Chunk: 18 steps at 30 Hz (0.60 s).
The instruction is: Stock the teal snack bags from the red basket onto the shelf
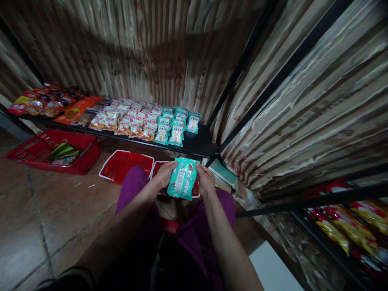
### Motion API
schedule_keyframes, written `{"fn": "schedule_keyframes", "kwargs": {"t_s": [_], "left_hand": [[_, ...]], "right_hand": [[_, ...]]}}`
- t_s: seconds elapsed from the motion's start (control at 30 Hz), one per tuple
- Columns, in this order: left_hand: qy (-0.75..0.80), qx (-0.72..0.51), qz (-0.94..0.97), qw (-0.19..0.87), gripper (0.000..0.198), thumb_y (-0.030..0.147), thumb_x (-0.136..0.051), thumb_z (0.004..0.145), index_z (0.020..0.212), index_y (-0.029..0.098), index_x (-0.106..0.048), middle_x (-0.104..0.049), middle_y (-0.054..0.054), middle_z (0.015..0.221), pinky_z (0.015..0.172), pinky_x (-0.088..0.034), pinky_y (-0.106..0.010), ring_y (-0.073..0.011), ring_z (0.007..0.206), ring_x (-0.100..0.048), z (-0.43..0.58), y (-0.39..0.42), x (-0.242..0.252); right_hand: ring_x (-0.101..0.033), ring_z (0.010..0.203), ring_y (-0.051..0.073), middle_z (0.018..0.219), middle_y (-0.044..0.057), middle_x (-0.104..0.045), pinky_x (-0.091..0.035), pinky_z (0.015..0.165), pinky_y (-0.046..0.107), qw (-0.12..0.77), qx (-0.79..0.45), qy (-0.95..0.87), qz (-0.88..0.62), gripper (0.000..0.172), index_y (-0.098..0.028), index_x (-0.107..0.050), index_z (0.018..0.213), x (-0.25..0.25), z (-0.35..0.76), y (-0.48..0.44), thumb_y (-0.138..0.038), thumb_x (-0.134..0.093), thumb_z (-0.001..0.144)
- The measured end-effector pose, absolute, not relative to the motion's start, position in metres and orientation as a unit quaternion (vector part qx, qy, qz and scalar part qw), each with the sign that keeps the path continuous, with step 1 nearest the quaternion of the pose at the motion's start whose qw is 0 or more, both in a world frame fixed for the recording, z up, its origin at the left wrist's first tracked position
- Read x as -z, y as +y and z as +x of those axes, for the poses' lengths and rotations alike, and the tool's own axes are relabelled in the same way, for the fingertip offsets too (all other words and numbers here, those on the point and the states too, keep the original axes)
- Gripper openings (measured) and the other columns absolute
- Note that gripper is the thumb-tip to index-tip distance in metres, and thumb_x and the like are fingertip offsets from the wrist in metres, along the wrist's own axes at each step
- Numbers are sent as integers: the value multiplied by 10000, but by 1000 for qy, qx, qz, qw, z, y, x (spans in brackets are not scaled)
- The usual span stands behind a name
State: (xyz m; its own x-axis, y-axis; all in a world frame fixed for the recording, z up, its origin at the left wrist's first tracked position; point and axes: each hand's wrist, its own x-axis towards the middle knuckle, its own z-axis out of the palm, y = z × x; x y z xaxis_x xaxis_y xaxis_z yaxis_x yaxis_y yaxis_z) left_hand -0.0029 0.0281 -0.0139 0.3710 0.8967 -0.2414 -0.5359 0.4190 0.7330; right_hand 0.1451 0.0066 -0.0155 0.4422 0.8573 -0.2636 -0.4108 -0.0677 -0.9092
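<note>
Between my two hands I hold a teal snack bag [182,180], its printed back label facing up. My left hand [164,174] pinches its upper left edge, and my right hand [206,178] grips the upper right edge. The bag is above a red basket [196,190], which it partly hides. Just beyond, similar teal snack bags [176,134] stand in rows at the right part of a black shelf [198,141]. White and red snack bags [136,128] lie in rows beside them on the left.
Orange packets [78,110] and red snack bags [50,103] fill the shelf's left end. On the floor are a red basket with green packets [89,155] and another red basket [127,165]. Books [222,171] lie by the shelf post. At right, a lower shelf holds yellow and red bags [345,220].
</note>
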Motion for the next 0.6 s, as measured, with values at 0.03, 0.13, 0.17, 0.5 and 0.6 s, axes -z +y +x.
{"fn": "schedule_keyframes", "kwargs": {"t_s": [0.03,0.13,0.17,0.5,0.6], "left_hand": [[315,-456,287,781,333,351,-779,573,753,110,-636,-665,-40,635,623,-473,-263,-160,609,-624,-1,27,14],[314,-463,284,779,326,350,-776,580,752,112,-635,-663,-32,638,587,-450,-234,-130,565,-600,2,24,15],[322,-467,275,776,304,337,-770,591,743,113,-632,-659,-28,631,585,-446,-230,-121,549,-591,3,24,15],[375,-516,220,738,144,224,-687,681,699,115,-595,-630,-8,569,552,-458,-237,-107,475,-560,-3,33,11],[377,-525,211,733,132,223,-668,698,722,113,-600,-635,-10,581,552,-469,-235,-105,476,-561,-4,36,10]], "right_hand": [[-527,440,85,533,-43,-638,-427,445,193,659,-477,-190,-549,361,-158,-649,686,15,144,7,-362,-815,440],[-503,408,73,489,-64,-615,-404,418,180,671,-461,-170,-555,343,-168,-630,657,16,143,8,-363,-810,440],[-509,414,77,496,-62,-621,-410,422,183,671,-462,-167,-555,343,-169,-631,662,16,143,8,-363,-809,441],[-579,516,92,632,-25,-686,-452,497,192,581,-564,-230,-540,363,-183,-690,768,24,142,-17,-431,-790,523],[-612,568,127,680,-1,-707,-478,530,224,570,-569,-232,-545,365,-174,-700,769,33,140,-27,-413,-802,512]]}}
